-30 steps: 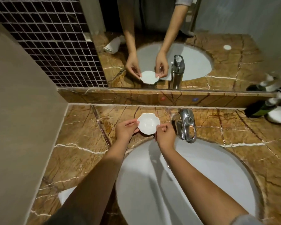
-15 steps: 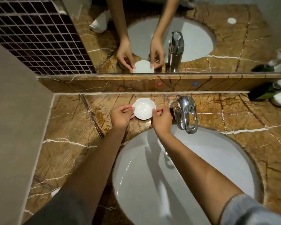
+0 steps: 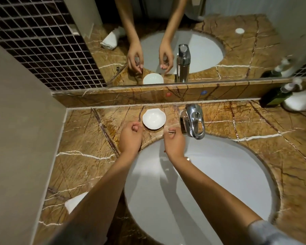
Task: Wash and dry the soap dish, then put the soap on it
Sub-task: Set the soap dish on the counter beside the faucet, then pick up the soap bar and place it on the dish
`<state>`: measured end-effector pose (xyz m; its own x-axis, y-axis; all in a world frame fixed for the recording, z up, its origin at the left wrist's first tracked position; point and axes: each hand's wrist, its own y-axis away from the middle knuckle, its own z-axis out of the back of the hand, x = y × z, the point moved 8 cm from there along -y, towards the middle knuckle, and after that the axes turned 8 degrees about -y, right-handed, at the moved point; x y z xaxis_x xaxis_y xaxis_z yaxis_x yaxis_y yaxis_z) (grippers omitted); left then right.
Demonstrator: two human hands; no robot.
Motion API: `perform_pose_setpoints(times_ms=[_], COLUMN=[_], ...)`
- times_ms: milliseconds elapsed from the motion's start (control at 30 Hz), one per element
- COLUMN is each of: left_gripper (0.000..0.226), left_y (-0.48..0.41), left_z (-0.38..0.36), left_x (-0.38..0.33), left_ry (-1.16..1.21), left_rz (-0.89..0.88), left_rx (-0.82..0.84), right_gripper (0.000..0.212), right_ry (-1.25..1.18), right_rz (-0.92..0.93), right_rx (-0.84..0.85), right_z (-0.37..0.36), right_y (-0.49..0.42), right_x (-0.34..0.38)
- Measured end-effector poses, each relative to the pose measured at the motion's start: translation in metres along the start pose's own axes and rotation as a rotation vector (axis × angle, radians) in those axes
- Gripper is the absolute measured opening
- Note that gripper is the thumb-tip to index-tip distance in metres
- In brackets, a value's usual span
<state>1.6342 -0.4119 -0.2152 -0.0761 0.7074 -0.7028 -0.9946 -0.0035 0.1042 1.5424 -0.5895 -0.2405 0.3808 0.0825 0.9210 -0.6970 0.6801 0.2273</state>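
Observation:
The small white scalloped soap dish point(image 3: 154, 119) stands upright on the brown marble counter point(image 3: 88, 138), close to the back ledge and left of the tap. My left hand point(image 3: 130, 138) hovers just in front of the dish, to its left. My right hand point(image 3: 174, 144) is in front of it to the right, over the basin's rim. Both hands are off the dish, fingers loosely curled and apart, holding nothing. A small white round piece, possibly the soap, shows only as a reflection point(image 3: 239, 30) in the mirror.
A chrome tap point(image 3: 194, 123) stands right of the dish, above the white oval basin point(image 3: 219, 183). A dark green bottle point(image 3: 276, 98) and a white container point(image 3: 298, 101) sit at the back right. A white folded cloth point(image 3: 74, 202) lies at the counter's near left. A beige wall point(image 3: 16, 138) bounds the left.
Both hands held the dish by its rim and set it down on the counter. They have let go and drawn back towards me a little.

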Motion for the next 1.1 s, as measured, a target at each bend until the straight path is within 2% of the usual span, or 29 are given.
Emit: perform_pose_setpoints(times_ms=[300, 433, 633, 800, 933, 1100], left_gripper=[0.017, 0.015, 0.015, 0.017, 0.017, 0.021], left_y=[0.098, 0.146, 0.225, 0.292, 0.324, 0.335], left_z=[-0.054, -0.104, -0.177, -0.227, -0.255, -0.272], left_x=[-0.059, -0.097, -0.177, -0.229, -0.246, -0.245], left_ry=[-0.206, -0.316, -0.377, -0.374, -0.394, -0.452], left_rz=[-0.281, -0.418, -0.744, -0.955, -1.026, -1.039], left_rx=[0.277, 0.403, 0.52, 0.597, 0.626, 0.658], right_gripper=[0.019, 0.017, 0.017, 0.024, 0.037, 0.05], right_ry=[0.17, 0.211, 0.256, 0.472, 0.568, 0.578], right_rz=[-0.016, -0.032, -0.106, -0.109, -0.154, -0.184], right_rx=[0.011, -0.083, -0.292, -0.448, -0.47, -0.412], right_z=[0.1, 0.181, 0.308, 0.398, 0.439, 0.443], right_y=[0.034, 0.042, 0.066, 0.087, 0.089, 0.091], right_x=[-0.028, -0.053, -0.098, -0.119, -0.136, -0.155])
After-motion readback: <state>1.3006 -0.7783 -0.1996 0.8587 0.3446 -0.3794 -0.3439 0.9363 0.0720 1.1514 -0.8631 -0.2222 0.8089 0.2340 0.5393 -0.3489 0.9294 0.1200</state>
